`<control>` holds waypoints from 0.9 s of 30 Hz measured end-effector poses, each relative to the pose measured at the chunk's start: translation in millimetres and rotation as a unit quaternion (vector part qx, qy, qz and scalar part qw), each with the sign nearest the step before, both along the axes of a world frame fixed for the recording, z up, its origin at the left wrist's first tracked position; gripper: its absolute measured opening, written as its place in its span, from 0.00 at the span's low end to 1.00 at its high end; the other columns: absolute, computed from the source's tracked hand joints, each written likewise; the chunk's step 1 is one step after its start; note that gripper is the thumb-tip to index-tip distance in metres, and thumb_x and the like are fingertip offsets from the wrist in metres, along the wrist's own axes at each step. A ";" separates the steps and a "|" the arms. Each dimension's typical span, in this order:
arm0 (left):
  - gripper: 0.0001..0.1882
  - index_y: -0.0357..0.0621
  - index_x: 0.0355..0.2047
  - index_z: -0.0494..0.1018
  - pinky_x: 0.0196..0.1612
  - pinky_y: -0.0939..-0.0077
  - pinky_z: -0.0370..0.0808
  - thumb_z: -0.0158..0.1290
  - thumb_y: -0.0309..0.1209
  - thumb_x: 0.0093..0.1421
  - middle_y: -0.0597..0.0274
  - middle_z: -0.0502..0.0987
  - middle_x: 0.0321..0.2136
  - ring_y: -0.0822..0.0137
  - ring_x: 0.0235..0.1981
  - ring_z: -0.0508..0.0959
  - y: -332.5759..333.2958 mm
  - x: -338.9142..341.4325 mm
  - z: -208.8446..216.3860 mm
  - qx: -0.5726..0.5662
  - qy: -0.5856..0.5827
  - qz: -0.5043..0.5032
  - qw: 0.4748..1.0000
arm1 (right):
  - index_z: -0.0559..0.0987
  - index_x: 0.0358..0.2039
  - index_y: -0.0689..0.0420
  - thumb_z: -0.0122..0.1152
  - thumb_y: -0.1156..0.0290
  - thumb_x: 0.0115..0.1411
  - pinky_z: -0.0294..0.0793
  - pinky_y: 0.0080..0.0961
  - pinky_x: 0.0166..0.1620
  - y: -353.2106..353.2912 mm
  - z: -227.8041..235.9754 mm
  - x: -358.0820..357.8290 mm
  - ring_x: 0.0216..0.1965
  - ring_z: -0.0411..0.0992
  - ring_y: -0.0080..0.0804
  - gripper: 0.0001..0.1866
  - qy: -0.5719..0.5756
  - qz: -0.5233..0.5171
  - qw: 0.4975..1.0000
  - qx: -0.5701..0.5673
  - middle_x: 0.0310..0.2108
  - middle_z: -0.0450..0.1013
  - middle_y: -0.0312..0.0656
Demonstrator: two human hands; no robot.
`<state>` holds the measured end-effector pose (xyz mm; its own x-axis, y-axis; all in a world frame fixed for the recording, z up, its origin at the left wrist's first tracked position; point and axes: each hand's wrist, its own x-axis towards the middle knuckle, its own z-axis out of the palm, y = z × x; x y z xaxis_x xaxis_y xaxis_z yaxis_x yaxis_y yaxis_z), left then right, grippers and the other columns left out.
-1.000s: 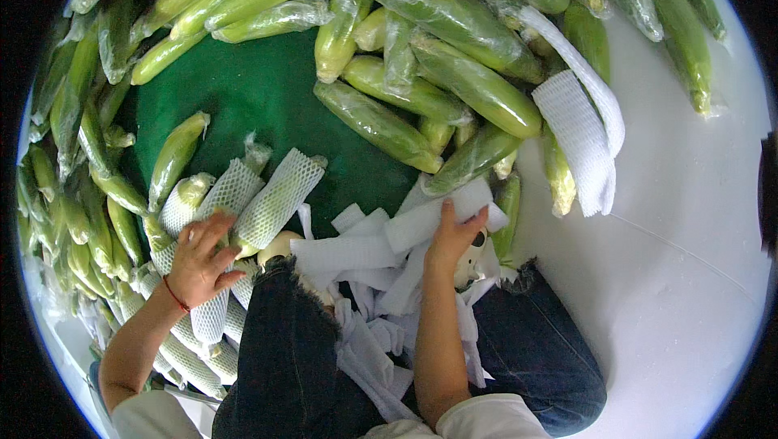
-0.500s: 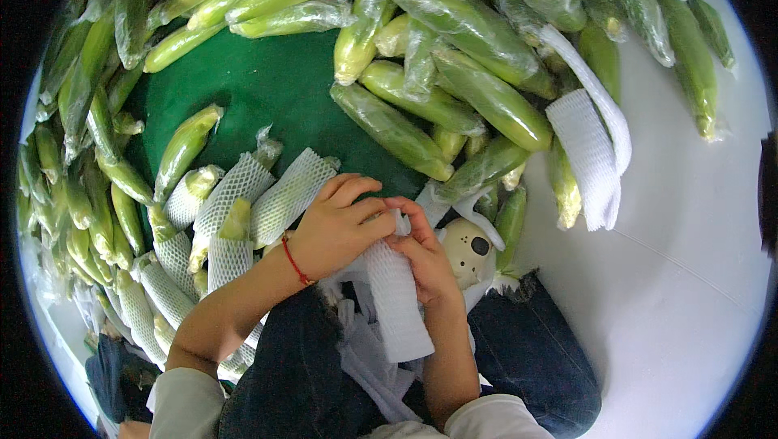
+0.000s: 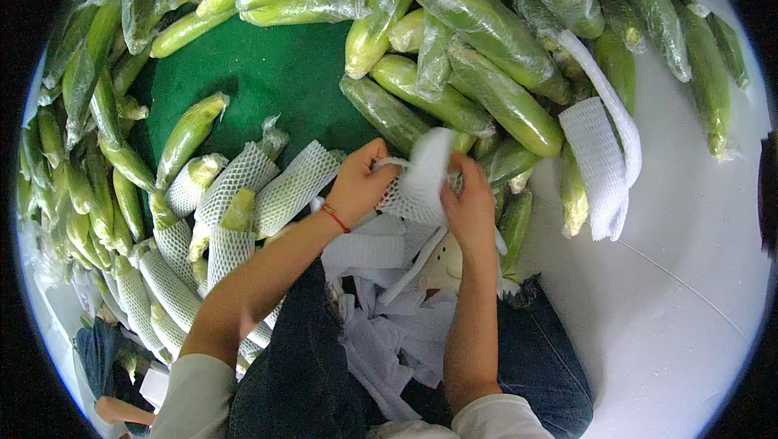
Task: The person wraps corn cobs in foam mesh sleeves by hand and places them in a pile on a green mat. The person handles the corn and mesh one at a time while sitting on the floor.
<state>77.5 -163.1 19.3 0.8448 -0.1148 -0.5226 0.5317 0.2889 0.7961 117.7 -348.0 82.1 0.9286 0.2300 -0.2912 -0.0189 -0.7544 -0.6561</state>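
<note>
In front of me, my left hand (image 3: 362, 185) and my right hand (image 3: 472, 204) grip opposite sides of a white foam net sleeve (image 3: 429, 167). The sleeve is partly smeared by motion and its mesh is spread open; I see no vegetable inside it. Both hands have their fingers closed on its edge. Below them, loose white foam sleeves (image 3: 365, 249) lie heaped over my lap. Just left of my left hand rests a long green vegetable in a foam sleeve (image 3: 293, 194), beside several similar sleeved ones.
Film-wrapped long green vegetables (image 3: 502, 102), probably corn in husks, are piled at the far side and left. Green cloth (image 3: 251, 74) lies between the piles. More foam sleeves (image 3: 596, 163) rest at the right on a white surface (image 3: 664, 277). Another person's arm (image 3: 121, 411) shows at lower left.
The foam sleeve that hung down between my hands is now raised and pulled wide between them. My hands have moved apart, the right one upward and to the right.
</note>
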 end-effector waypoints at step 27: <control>0.12 0.34 0.37 0.75 0.28 0.80 0.71 0.48 0.31 0.60 0.62 0.79 0.24 0.78 0.25 0.74 29.1 -5.8 35.2 0.061 -0.056 0.022 0.996 | 0.76 0.31 0.61 0.52 0.70 0.62 0.71 0.18 0.32 62.3 -12.0 -42.1 0.28 0.71 0.21 0.08 0.110 -0.369 0.777 0.497 0.29 0.74 0.37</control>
<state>71.6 -134.0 54.5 0.9016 -0.0187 -0.4322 0.4263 0.2077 0.8804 75.6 -285.8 70.1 0.8676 -0.1288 -0.4802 -0.3997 0.3936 -0.8278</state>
